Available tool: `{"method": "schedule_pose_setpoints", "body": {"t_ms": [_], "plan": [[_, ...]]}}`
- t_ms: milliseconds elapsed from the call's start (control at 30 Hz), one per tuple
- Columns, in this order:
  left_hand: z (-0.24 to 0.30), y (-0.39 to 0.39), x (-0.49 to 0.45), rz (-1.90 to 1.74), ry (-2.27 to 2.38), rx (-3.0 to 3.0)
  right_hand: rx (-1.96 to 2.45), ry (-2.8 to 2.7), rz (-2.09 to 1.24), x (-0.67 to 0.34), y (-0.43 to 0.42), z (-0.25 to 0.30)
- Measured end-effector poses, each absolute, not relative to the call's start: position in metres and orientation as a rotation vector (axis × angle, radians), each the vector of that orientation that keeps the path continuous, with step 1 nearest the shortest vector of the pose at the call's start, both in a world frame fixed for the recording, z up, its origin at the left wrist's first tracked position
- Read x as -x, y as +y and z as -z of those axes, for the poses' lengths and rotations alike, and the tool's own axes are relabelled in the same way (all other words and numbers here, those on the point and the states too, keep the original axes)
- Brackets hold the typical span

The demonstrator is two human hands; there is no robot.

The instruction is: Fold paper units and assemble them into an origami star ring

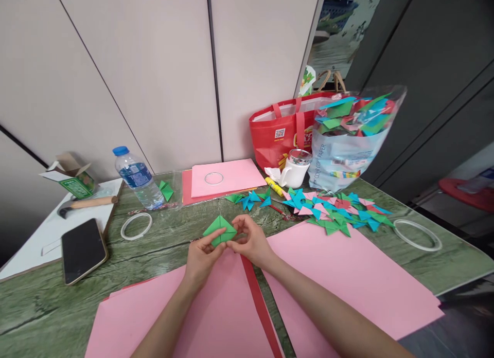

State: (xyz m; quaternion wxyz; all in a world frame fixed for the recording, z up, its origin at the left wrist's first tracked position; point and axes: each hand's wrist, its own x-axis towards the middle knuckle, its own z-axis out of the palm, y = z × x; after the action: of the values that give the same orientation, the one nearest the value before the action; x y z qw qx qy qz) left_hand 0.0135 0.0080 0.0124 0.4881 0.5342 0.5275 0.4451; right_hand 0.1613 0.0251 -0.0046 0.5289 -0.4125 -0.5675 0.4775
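Note:
A folded green paper piece (219, 230) is held between both hands just above the green marbled table (162, 245). My left hand (201, 257) pinches its lower left side with thumb and fingers. My right hand (251, 240) pinches its right corner. Large pink paper sheets (347, 275) lie under my forearms, with a red strip (257, 296) between them. A pile of folded green, blue and pink paper pieces (332, 211) lies to the right, beyond my hands.
A black phone (82, 250), a hammer (87, 203), a small green box (71, 178) and a water bottle (139, 179) are at the left. Tape rings (136, 226) (417, 234) lie on the table. A red bag (280, 134), a white mug (295, 170) and a clear bag of folded pieces (347, 137) stand at the back.

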Motion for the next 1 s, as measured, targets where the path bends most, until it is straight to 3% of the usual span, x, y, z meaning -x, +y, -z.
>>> {"method": "schedule_pose_setpoints", "body": {"t_ms": [567, 1000], "plan": [[-0.011, 0.011, -0.008, -1.042, 1.112, -1.176, 0.722, -0.974, -1.784, -0.177, 0.034, -0.001], [-0.012, 0.012, -0.007, -1.124, 1.148, -1.193, 0.715, -1.114, -1.759, -0.179, 0.032, -0.003]]}}
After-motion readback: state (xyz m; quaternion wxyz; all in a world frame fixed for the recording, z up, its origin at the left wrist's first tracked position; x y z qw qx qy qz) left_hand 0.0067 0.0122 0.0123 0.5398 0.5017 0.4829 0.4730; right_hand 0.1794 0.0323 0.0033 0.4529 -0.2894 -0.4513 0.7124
